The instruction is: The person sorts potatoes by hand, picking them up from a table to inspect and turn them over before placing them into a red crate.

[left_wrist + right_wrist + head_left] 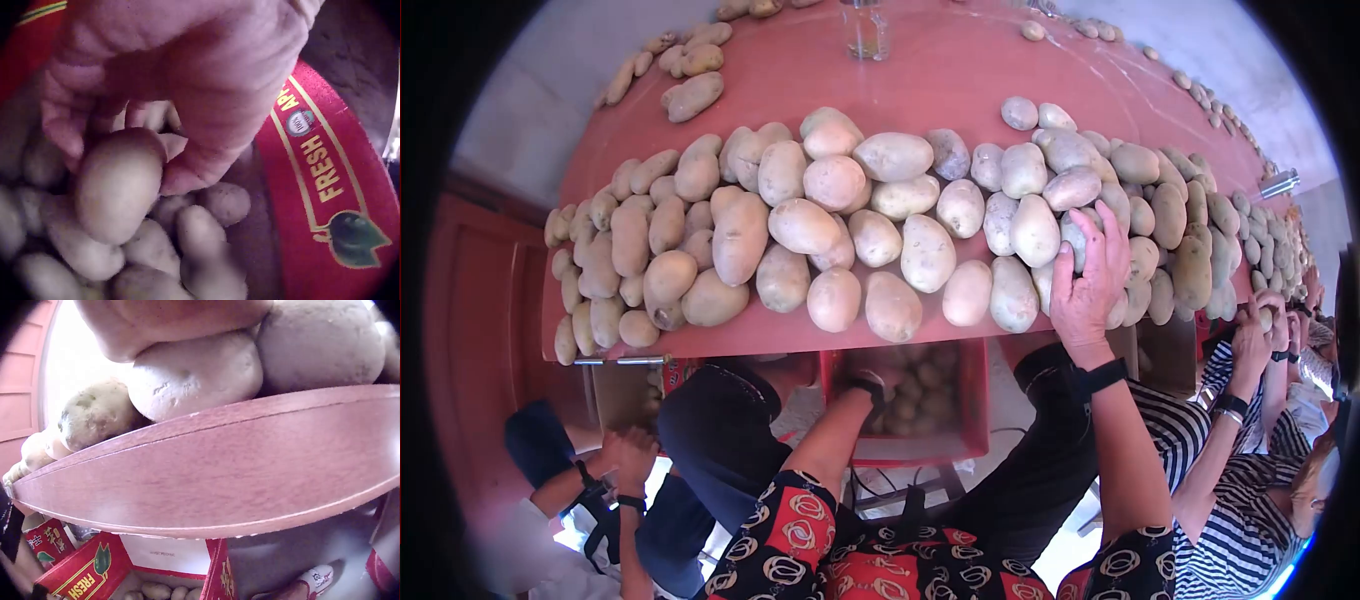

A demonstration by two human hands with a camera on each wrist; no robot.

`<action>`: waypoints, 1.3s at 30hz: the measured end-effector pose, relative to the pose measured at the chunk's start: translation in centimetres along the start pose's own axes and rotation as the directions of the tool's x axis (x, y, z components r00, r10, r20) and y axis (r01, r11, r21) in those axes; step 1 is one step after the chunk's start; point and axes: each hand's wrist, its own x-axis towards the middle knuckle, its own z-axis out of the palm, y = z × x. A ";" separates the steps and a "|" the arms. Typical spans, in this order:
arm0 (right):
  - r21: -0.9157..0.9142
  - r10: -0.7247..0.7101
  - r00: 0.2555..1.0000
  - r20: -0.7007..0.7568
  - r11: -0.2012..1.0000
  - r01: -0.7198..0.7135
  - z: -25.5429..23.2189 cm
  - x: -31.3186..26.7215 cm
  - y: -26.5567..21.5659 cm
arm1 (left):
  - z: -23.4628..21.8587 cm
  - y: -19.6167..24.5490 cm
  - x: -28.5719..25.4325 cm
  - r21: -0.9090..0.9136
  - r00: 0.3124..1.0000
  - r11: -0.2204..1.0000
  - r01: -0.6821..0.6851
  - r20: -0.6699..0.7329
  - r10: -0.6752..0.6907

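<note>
My left hand [169, 69] is low inside a red cardboard box [300, 187], under the table's front edge. Thumb and fingers pinch a smooth oval potato [119, 187] just above other potatoes [150, 244] heaped there. In the head view the table edge partly hides this hand. Up on the table, my right hand [1093, 275] reaches over the front of a long pile of potatoes [800, 225]. Its thumb and fingers curl round a pale potato [1072, 240], much of it covered by the hand. The right wrist view shows that hand only as a strip along the top.
The reddish table [960, 80] carries a glass [866, 30] at the back and loose potatoes [695, 97] at the far left. Another person's hands [1255, 330] are at the right end, and a further person's hand [632, 455] is at lower left near a cardboard box [622, 390].
</note>
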 end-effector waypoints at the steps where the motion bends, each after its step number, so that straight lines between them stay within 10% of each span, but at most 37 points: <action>1: -0.005 0.007 1.000 -0.001 1.000 -0.007 0.0 0.0 -0.1 | 2.3 -0.3 1.0 -0.016 0.985 0.985 -0.170 -0.020 0.170; 4: -0.008 0.025 1.000 0.005 1.000 -0.025 0.0 -0.1 0.0 | -1.7 4.0 -1.7 -0.324 0.877 0.879 -0.351 0.216 0.430; 9: 0.007 0.064 0.998 0.007 0.998 -0.064 -0.3 -0.3 0.0 | -5.1 9.7 -8.4 -0.785 0.762 0.619 -0.010 0.395 0.513; 11: -0.032 0.054 0.999 -0.002 0.998 -0.054 0.0 -0.2 0.0 | -8.2 11.9 -12.5 -0.968 0.674 0.095 0.233 0.232 0.702; 17: 0.001 0.073 0.997 -0.037 0.997 -0.073 0.1 -0.3 -0.1 | -16.2 12.9 -16.8 -0.926 0.825 -0.375 -0.038 -0.240 0.511; 18: 0.003 0.079 0.996 -0.034 0.997 -0.079 0.0 -0.3 -0.1 | -18.2 14.0 -17.9 -0.902 0.946 -0.426 -0.068 -0.194 0.260; 22: -0.010 0.086 0.995 -0.047 0.996 -0.087 -0.1 -0.3 -0.1 | -24.0 12.7 -16.3 -0.839 0.914 -0.488 -0.242 -0.365 0.174; 28: 0.044 0.104 0.993 -0.048 0.994 -0.101 -0.2 -0.2 0.0 | -29.4 15.1 -12.7 -0.877 0.880 0.079 -0.474 -0.473 0.032; 30: 0.046 0.098 0.993 -0.065 0.994 -0.095 0.1 -0.3 0.1 | -29.8 15.6 -10.7 -0.071 0.553 0.797 -0.600 -0.757 0.349; 39: 0.076 0.104 0.991 -0.089 0.992 -0.097 -0.1 -0.3 0.2 | -31.1 18.9 -7.1 0.166 0.558 0.880 -0.446 -0.716 0.418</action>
